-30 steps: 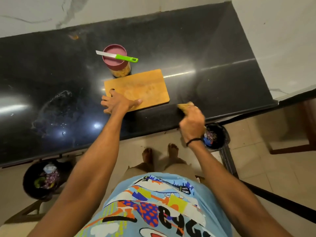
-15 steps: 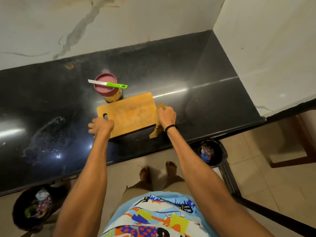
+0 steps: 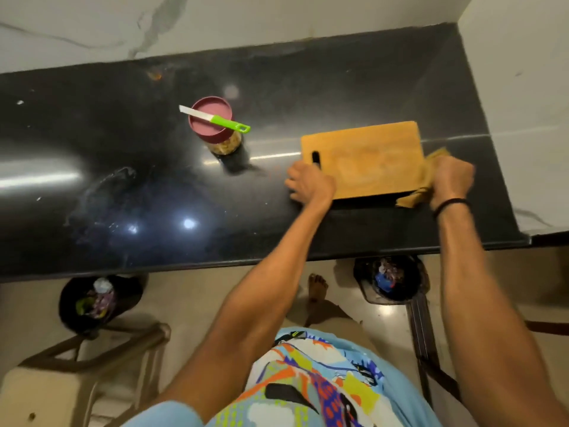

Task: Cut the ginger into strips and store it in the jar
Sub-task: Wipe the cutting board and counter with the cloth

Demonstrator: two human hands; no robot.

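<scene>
Two hands at a rectangular orange-brown wooden cutting board (image 3: pixel 369 158), flat on the glossy black stone counter (image 3: pixel 123 149) toward its right end. Gripped at the left short edge by the left hand (image 3: pixel 309 184), fingers curled over the wood just beside the dark handle slot. At the opposite edge, the right hand (image 3: pixel 451 178), closed round a crumpled mustard-yellow cloth (image 3: pixel 412 198) and pressed against the board, with a fold of cloth trailing off the near corner. No ginger visible on the board.

Well apart to the left, a small clear jar (image 3: pixel 226 144) under a round maroon lid (image 3: pixel 209 124). Yellowish contents inside, probably the ginger strips, though too small to tell for certain. Across the lid, a small knife with white blade and lime-green handle (image 3: pixel 228 121), balanced there and overhanging both sides. Below the counter edge, two black bins (image 3: pixel 95 300) (image 3: pixel 389 278) holding scraps.

Judging from this, cutting and storing done, clean-up in hand. Jar probably light, rigid, breakable if glass, smooth-sided and prone to skid on polished stone. Best taken round the body below the lid, not by the lid alone, its seating being impossible to confirm. Lift the knife off first by the green handle, being apt to slide otherwise. Board stiff and light, with the slot end a sound hold.
</scene>
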